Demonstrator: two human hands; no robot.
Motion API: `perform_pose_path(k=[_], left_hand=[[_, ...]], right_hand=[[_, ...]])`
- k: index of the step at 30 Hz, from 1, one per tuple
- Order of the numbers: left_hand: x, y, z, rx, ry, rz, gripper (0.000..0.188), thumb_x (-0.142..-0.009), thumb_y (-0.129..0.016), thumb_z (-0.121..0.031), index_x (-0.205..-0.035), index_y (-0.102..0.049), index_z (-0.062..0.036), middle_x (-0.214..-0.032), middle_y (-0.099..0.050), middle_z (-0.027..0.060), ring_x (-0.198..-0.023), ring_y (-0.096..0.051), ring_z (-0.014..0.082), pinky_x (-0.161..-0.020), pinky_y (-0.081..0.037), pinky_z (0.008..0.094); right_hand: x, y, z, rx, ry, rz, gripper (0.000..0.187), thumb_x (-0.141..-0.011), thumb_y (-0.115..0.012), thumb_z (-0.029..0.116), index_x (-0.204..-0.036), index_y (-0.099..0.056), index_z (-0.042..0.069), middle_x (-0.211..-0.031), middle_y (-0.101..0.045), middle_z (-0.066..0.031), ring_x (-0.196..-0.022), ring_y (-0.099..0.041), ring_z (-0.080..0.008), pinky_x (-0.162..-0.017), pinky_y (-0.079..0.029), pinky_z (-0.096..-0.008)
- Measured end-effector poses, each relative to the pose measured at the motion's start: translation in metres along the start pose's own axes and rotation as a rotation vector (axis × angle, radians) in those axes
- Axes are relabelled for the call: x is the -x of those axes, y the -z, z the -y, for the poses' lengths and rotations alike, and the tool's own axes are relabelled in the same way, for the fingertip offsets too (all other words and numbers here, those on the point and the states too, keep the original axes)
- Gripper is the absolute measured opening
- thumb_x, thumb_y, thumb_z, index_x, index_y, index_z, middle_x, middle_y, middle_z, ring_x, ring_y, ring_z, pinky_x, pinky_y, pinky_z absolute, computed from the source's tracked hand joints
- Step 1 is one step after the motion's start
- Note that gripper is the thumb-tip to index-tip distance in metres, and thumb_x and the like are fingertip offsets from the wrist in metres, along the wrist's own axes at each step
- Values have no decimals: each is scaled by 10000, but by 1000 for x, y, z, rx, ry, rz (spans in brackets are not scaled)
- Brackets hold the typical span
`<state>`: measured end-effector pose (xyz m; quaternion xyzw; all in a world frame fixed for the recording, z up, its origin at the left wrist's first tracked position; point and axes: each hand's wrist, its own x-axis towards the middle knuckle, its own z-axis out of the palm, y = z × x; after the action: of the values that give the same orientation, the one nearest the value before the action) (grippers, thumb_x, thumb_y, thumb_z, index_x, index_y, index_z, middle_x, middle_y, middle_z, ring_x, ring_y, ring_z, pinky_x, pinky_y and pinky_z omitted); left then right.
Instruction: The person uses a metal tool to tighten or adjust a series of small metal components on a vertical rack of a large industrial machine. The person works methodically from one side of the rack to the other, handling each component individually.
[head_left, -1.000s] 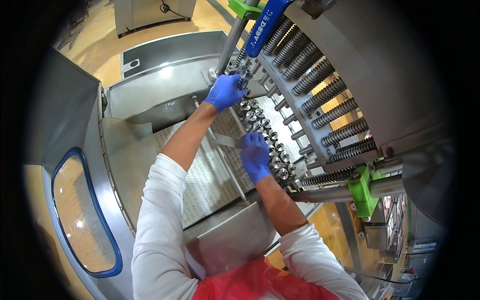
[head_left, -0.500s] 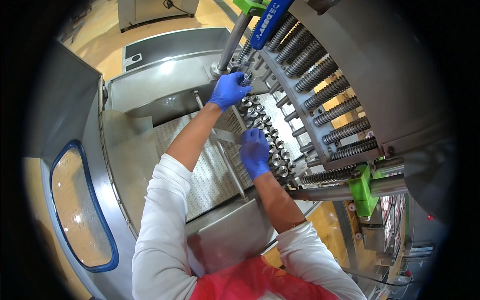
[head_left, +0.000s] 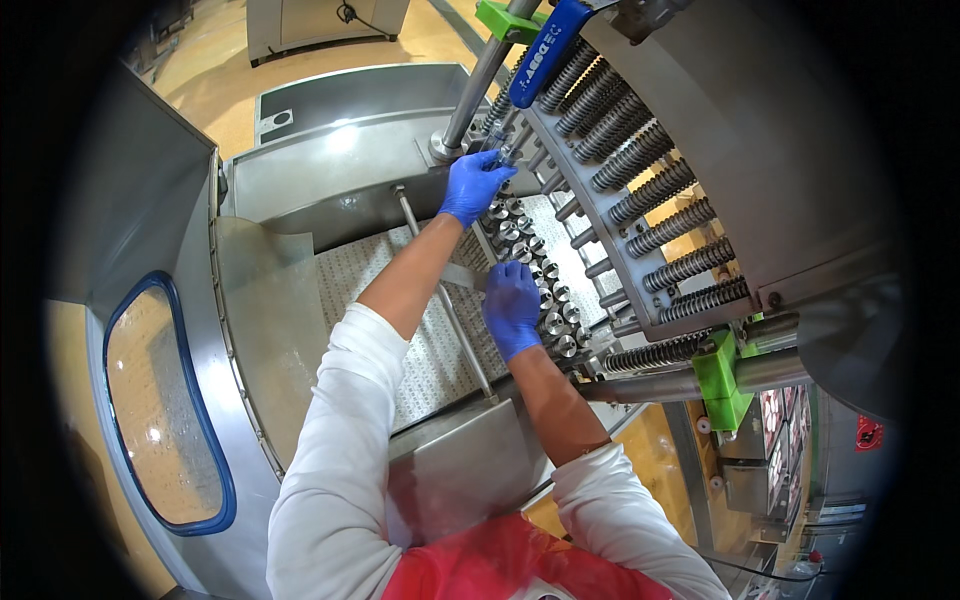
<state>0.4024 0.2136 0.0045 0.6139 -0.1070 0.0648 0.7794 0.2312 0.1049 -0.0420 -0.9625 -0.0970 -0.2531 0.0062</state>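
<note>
My left hand [head_left: 474, 187], in a blue glove, reaches to the far end of a row of metal heads. Its fingers are closed around a shiny, narrow cylindrical part [head_left: 508, 157] below the spring-loaded rods. My right hand [head_left: 512, 308], also blue-gloved, is curled against the near side of the round slotted metal heads [head_left: 551, 322]. Its fingertips are hidden from view. A flat metal strip [head_left: 462, 276] juts out to the left beside its knuckles; whether the hand grips it is unclear. Under both arms lies a perforated plate [head_left: 420, 350], crossed by a metal bar [head_left: 455, 325].
Banks of coil springs [head_left: 650, 190] on a tilted metal frame overhang the right side. A thick guide post [head_left: 480, 90] stands beyond my left hand. Green clamps [head_left: 722, 380] grip the near post. A blue-framed window door [head_left: 170, 400] is at left.
The whole view has shifted slightly, with the machine appearing a little farther right and lower. My left hand has moved slightly right; my right hand stays at the metal heads.
</note>
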Motion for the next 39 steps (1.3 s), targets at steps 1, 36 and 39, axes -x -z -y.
perform_pose_path(k=[1,36,39], left_hand=[[-3,1,8,21,-9,-13,325,-845,-790,-102,-1146,-742,9,-964,-754,23,-846,-645,66,-799,-535,258],[-59,-4,-169,-748,-452,2,343,-885,-710,-271,-1122,-719,-24,-1065,-735,185,-981,-715,316,-888,-549,378],[-60,-23,-192,-770,-396,134,349,-853,-752,-229,-1129,-710,-21,-1071,-732,197,-994,-708,340,-899,-546,392]], right_hand=[[-1,0,2,3,6,-8,47,-810,-604,88,-848,-608,60,-888,-592,-123,-884,-618,-306,-724,-531,-415],[-18,45,26,-489,-309,46,452,-907,-711,383,-1100,-580,-3,-825,-629,-195,-879,-618,-465,-881,-510,-494],[-44,26,27,-1445,-824,336,272,-954,-680,349,-949,-555,107,-711,-585,-69,-569,-571,-250,-535,-488,-363]])
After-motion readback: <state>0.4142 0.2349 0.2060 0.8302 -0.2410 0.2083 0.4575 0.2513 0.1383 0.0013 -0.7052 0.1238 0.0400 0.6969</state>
